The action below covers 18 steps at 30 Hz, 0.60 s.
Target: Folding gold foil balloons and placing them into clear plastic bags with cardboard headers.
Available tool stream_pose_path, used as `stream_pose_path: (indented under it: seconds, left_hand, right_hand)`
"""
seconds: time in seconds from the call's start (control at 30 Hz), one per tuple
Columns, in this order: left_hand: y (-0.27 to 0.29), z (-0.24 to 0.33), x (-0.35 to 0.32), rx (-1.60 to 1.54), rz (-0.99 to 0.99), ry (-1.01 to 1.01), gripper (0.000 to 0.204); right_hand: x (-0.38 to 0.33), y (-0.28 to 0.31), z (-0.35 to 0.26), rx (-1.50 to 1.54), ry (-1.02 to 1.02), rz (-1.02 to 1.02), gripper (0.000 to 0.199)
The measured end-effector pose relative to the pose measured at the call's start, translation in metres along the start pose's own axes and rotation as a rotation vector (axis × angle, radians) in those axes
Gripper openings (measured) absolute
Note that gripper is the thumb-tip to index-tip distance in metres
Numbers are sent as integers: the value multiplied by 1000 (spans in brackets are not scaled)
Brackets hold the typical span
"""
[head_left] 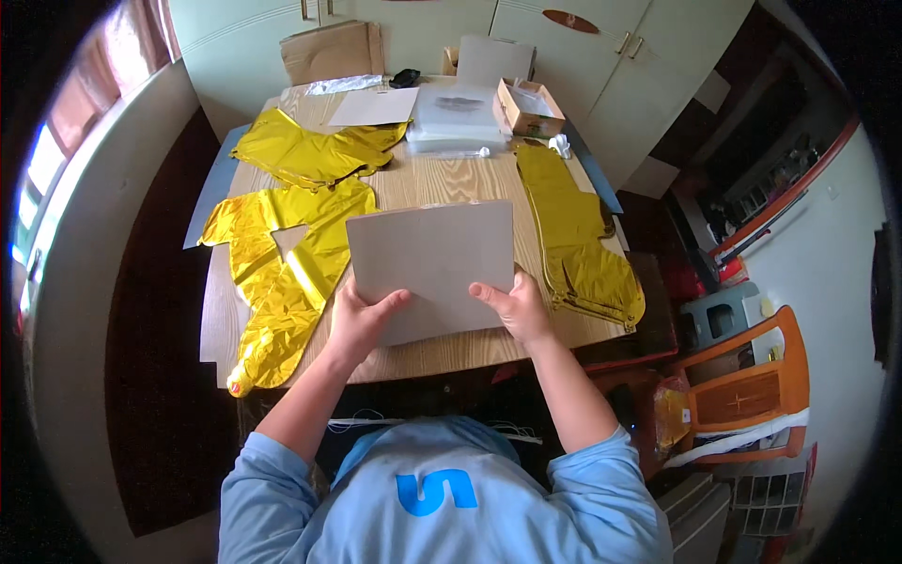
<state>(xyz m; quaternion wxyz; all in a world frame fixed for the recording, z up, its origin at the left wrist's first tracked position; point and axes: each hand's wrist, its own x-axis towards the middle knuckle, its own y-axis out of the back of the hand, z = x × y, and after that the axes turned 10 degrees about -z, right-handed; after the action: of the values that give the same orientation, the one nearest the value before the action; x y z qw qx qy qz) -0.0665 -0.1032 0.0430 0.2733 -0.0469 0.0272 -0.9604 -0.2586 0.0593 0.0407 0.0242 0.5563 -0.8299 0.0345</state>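
A flat greyish-white cardboard sheet (432,258) is held up in front of me, tilted above the near part of the table. My left hand (362,320) grips its lower left side, thumb lying on the face. At the lower right side, my right hand (521,308) holds it the same way; the fingers of both hands are mostly hidden behind. To the left lie a crumpled gold foil balloon (324,235), flat and deflated, and another gold foil piece (305,150) farther back. A stack of folded gold foil balloons (568,230) rests to the right.
Behind the sheet, a stack of clear plastic bags (453,117) lies on the wooden table (460,176), beside an open wooden box (548,124). A white sheet (374,107) and brown cardboard (331,53) are farther back. A wooden chair (742,387) stands at right.
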Motion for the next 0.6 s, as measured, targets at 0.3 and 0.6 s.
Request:
stream_pose_path:
  seconds: [0.3, 0.6]
  left_hand:
    - [-36, 6, -48, -469, 152, 63, 38]
    - [-92, -16, -87, -164, 186, -112, 38]
  right_hand:
    - [-54, -21, -11, 806, 114, -89, 66]
    - [-64, -81, 12, 985, -20, 237, 66]
